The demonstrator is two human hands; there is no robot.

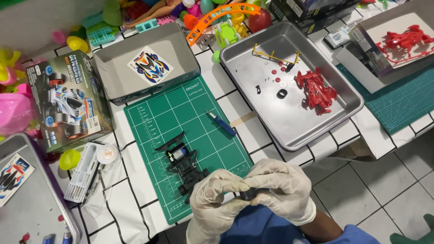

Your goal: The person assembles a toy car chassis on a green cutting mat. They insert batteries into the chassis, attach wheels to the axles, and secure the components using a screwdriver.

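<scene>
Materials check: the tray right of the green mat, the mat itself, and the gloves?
Tray: looks like brushed metal, likely steel or aluminium; dull grey sheen, rolled rim. Green mat: seems matte vinyl or rubber, lying flat with a white grid. Gloves on left hand and right hand: thin whitish latex or similar; they wrinkle and cling.

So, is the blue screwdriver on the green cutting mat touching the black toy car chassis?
Apart. The head view shows the blue screwdriver lying on the green cutting mat, with a bare stretch of mat plainly between it and the black chassis.
</scene>
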